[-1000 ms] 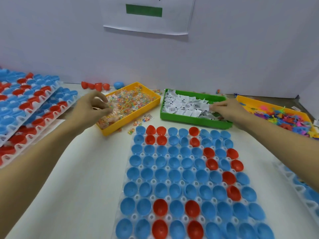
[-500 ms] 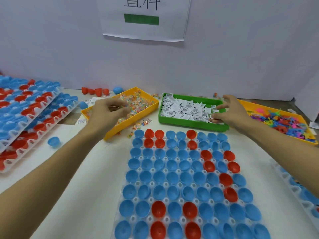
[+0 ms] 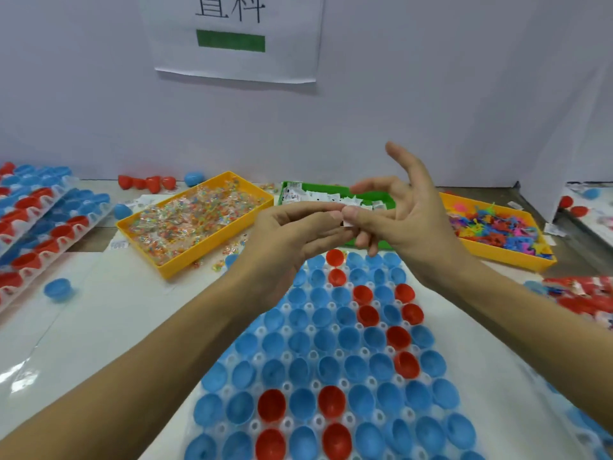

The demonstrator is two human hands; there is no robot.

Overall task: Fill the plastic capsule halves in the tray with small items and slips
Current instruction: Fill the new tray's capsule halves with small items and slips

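Note:
A clear tray (image 3: 339,353) in front of me holds several open blue capsule halves (image 3: 356,368) and red capsule halves (image 3: 335,403). Above its far end, my left hand (image 3: 292,234) and my right hand (image 3: 408,220) meet. Between their fingertips is a small white paper slip (image 3: 348,222). My left fingers are curled, and whatever else they hold is hidden. My right hand pinches with the thumb while its other fingers spread. Behind the hands stand a yellow bin (image 3: 199,257) of small clear packets, a green bin (image 3: 376,195) of slips and a yellow bin (image 3: 504,257) of colourful toys.
Stacked trays of red and blue halves (image 3: 33,220) fill the left edge. A loose blue half (image 3: 59,288) lies on the table near them. Loose red halves (image 3: 146,182) sit by the back wall. Another filled tray (image 3: 583,293) is at the right.
Both hands left the bins and came together over the tray's far end. My right hand brought a slip from the green bin. The camera tilted up slightly.

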